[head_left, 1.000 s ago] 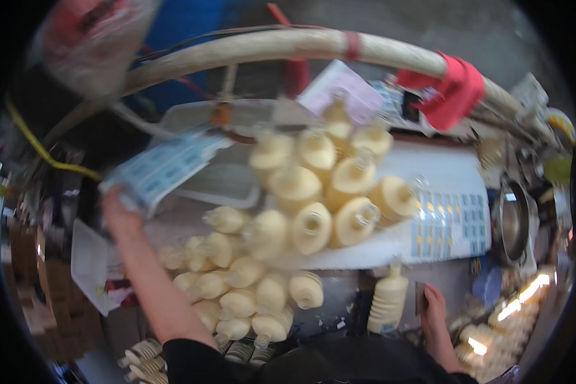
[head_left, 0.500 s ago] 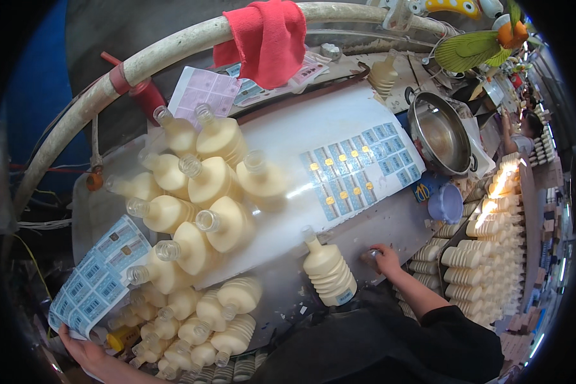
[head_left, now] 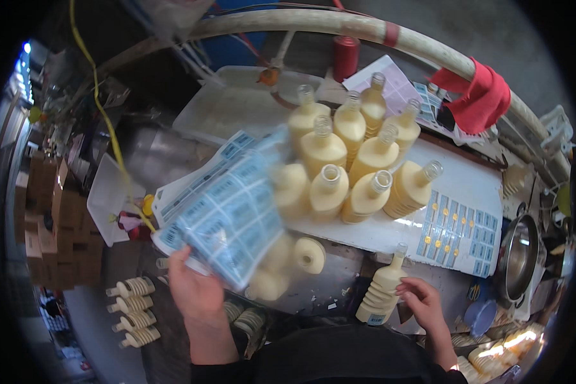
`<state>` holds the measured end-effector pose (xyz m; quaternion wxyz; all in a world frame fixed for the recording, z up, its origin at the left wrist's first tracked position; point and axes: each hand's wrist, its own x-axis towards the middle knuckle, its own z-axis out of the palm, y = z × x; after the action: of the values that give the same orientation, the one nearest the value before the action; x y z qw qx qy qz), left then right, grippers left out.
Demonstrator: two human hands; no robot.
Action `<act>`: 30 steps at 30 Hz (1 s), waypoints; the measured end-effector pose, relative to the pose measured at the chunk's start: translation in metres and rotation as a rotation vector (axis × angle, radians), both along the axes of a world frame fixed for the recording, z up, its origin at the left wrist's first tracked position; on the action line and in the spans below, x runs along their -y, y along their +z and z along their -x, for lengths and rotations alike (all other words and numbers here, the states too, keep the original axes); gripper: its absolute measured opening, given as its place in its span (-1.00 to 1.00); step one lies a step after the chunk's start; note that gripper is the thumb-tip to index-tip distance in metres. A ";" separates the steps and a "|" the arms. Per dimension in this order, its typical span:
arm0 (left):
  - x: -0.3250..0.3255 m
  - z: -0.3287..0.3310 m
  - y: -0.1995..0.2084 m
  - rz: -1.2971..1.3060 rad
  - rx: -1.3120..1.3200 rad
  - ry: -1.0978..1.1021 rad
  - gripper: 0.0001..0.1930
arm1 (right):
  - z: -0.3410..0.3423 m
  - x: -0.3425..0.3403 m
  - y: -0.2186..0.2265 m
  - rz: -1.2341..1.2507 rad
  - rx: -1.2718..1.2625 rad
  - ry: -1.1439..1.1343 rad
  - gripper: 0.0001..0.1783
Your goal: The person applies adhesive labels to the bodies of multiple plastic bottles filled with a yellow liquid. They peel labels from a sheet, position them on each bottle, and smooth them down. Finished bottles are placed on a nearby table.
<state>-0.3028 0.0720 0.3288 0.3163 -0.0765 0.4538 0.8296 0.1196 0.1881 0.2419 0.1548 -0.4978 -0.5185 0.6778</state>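
A workshop where bottles are labelled: cream-coloured bottles [head_left: 323, 153] crowd the bench [head_left: 347, 272] beside sheets of blue labels [head_left: 233, 208], more bottles [head_left: 509, 349] fill the near right, and cardboard boxes [head_left: 77, 237] are stacked at left.

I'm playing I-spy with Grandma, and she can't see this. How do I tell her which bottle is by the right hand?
Start at the big, flat white board. Just off its near edge, next to the person's bare right hand, is a ribbed, cream-coloured, clear-necked bottle. It sits apart from the crowded cream-coloured bottles on the board and has a small blue label near its bottom.
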 end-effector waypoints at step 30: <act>0.090 -0.033 -0.098 -0.284 0.470 -0.275 -0.54 | 0.266 0.038 0.043 0.854 -0.615 0.006 -0.56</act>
<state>-0.2701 -0.0177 0.2306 0.5292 -0.1591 0.2539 0.7938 -0.1466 0.1500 0.2844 0.0812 -0.2930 -0.1279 0.9440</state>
